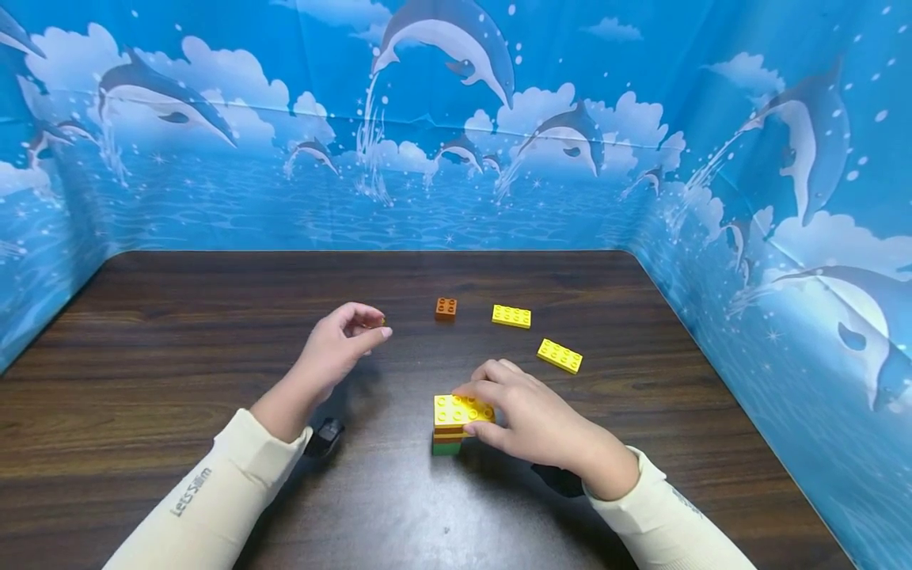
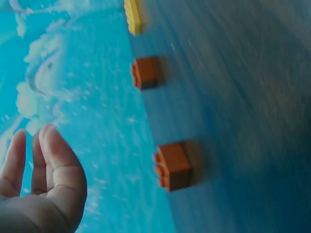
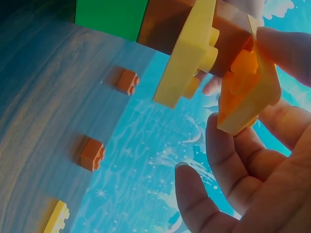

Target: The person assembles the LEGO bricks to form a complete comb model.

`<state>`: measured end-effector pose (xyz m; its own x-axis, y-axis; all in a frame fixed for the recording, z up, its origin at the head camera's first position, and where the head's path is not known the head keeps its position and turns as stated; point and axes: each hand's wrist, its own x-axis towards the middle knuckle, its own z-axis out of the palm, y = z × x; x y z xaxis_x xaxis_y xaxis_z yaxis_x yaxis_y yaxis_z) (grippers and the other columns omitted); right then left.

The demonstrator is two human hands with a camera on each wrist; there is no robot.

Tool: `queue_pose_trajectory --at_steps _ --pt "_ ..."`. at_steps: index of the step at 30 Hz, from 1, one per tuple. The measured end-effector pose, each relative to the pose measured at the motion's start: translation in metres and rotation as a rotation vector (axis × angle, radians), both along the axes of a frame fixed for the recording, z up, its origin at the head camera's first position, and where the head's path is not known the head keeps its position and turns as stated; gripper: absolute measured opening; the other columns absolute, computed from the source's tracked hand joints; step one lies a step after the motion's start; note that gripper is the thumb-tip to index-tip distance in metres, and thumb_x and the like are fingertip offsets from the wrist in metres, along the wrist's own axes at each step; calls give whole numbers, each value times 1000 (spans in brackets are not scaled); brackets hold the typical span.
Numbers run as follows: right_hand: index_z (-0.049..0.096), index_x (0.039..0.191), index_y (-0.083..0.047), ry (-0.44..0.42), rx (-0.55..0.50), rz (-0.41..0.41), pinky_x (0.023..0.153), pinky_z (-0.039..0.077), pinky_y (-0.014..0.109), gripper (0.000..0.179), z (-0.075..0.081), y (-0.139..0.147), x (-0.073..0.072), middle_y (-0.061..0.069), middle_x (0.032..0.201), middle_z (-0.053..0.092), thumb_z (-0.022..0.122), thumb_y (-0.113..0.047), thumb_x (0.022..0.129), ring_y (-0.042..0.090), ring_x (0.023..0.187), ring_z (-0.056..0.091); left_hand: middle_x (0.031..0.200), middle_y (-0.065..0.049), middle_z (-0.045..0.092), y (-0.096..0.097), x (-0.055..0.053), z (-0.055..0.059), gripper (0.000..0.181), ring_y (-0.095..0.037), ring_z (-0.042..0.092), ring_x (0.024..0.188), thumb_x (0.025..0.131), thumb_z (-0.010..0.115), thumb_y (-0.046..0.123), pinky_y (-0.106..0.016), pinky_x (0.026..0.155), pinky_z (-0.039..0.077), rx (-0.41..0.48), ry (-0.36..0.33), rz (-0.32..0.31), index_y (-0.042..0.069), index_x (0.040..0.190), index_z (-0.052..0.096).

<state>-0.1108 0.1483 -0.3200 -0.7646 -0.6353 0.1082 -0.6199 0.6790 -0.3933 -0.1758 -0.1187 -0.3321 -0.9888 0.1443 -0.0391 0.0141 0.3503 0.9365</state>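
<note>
My right hand pinches a yellow 2x4 toy brick between thumb and fingers, at the top of a brick stack. In the right wrist view that yellow brick looks tilted against a brown brick; whether it is joined cannot be told. Below come another yellow brick, more brown and a green brick at the base. My left hand hovers with curved fingers, thumb and fingertips apart. The left wrist view has a small brown brick near it, untouched, mostly hidden by the hand in the head view.
Another brown 2x2 brick stands farther back on the dark wooden table. To its right lie a yellow brick and, closer in, a second yellow brick. A blue dolphin-print curtain borders the table's back and sides.
</note>
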Motion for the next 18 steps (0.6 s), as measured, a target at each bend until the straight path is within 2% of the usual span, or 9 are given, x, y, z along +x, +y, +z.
queue_pose_trajectory --at_steps 3,8,14,18 --pt "66 122 -16 -19 -11 6 79 44 30 40 1 1 -1 -6 106 56 75 -24 84 10 96 47 116 -11 53 -7 -12 -3 40 -25 54 105 95 60 21 -39 88 49 62 -43 51 -3 125 49" --pt "66 122 -15 -32 -12 7 79 45 30 41 1 1 -2 -6 106 57 76 -25 84 10 96 48 118 -12 50 -16 -30 -8 41 -32 51 115 96 56 19 -44 96 45 86 -89 127 -4 128 46" --pt "67 120 -15 -48 -15 -10 81 46 31 40 1 1 -2 -6 108 58 78 -25 82 10 98 49 124 -17 47 -22 -48 -18 44 -32 50 115 94 54 13 -44 99 44 63 -128 172 -5 132 43" --pt "67 119 -15 -73 -29 -21 82 46 31 40 1 1 -1 -6 109 59 78 -24 82 10 100 49 133 -21 42 -25 -58 -23 49 -34 48 120 94 56 14 -45 101 43 31 -182 183 -5 137 40"
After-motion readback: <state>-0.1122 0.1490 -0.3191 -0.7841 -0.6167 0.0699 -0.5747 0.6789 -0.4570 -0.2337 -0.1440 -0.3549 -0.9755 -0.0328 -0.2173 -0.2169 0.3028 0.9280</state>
